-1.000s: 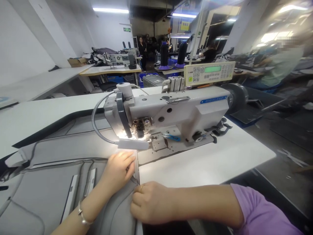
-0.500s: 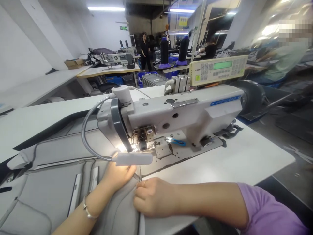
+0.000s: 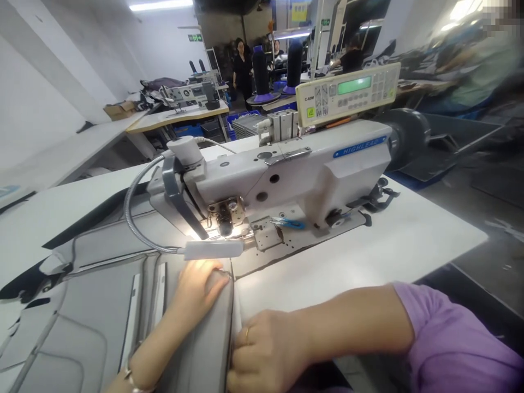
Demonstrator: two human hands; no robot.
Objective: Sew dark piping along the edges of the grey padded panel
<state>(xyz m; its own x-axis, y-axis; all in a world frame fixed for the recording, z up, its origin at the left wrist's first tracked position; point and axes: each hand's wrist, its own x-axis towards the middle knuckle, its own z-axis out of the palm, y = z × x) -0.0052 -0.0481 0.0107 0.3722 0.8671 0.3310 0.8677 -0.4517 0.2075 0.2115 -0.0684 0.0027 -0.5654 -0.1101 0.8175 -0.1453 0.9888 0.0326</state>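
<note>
A white sewing machine (image 3: 295, 169) stands on the table, its lamp (image 3: 213, 249) shining at the needle area. Grey padded fabric (image 3: 94, 305) with dark seams spreads from under the machine head to the lower edge. Just below the lamp, my left hand (image 3: 200, 284) lies on the fabric near its right edge, thumb and fingers apart. My right hand (image 3: 266, 346) is closed on the fabric's edge, lower down and closer to me; its fingertips are hidden. Blue-handled snips (image 3: 292, 224) lie on the machine bed.
The white tabletop (image 3: 426, 218) reaches right of the machine. A control panel (image 3: 347, 94) and two dark thread cones (image 3: 261, 73) stand behind it. Another sewing machine (image 3: 186, 95) is farther back. People are in the background, one in green (image 3: 487, 71) at right.
The view has shifted, so the machine appears farther up and left. My right hand has moved down along the fabric edge, away from my left hand. The left thumb has spread from its fingers.
</note>
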